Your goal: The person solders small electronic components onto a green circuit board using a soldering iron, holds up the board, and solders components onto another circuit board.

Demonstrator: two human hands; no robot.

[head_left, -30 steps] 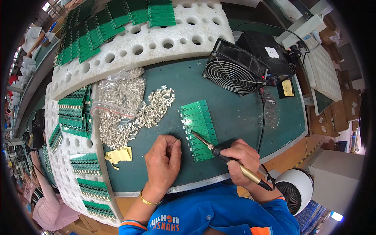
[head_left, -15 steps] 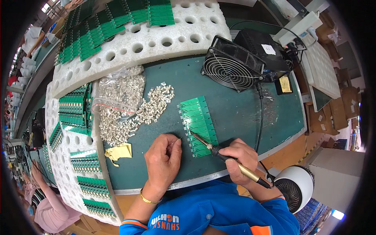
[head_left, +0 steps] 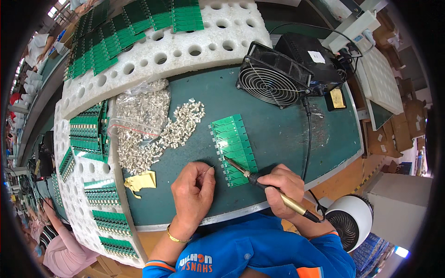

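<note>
A green circuit board panel lies flat on the bench, with small white connectors along its left edge. My right hand grips a soldering iron by its dark and gold handle. The iron's tip reaches the left part of the panel, near the connectors; whether it touches cannot be made out. To the left of the panel, my left hand is closed, thumb and fingers pinching a thin solder wire. Only a short end of that wire shows; the rest is hidden in the hand.
Loose connectors are heaped beside a clear plastic bag. White foam slabs carry more green boards. A black fan stands at the back; a yellow cloth lies left. The iron's cable crosses the right side.
The picture has shifted very slightly. Both hands keep nearly the same place, and the iron's tip stays over the panel's left part.
</note>
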